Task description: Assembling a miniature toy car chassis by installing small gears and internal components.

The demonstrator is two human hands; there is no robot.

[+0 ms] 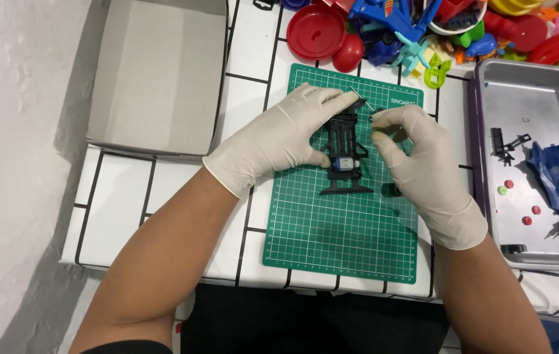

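At the centre of the frame, on the green cutting mat point(338, 229), we steady the black toy car chassis point(345, 157) with our left hand point(286, 137), fingers curled around it. Our right hand point(410, 154) pinches a small dark part point(384, 133) just beside it. A metal tray point(489, 131) sits right.
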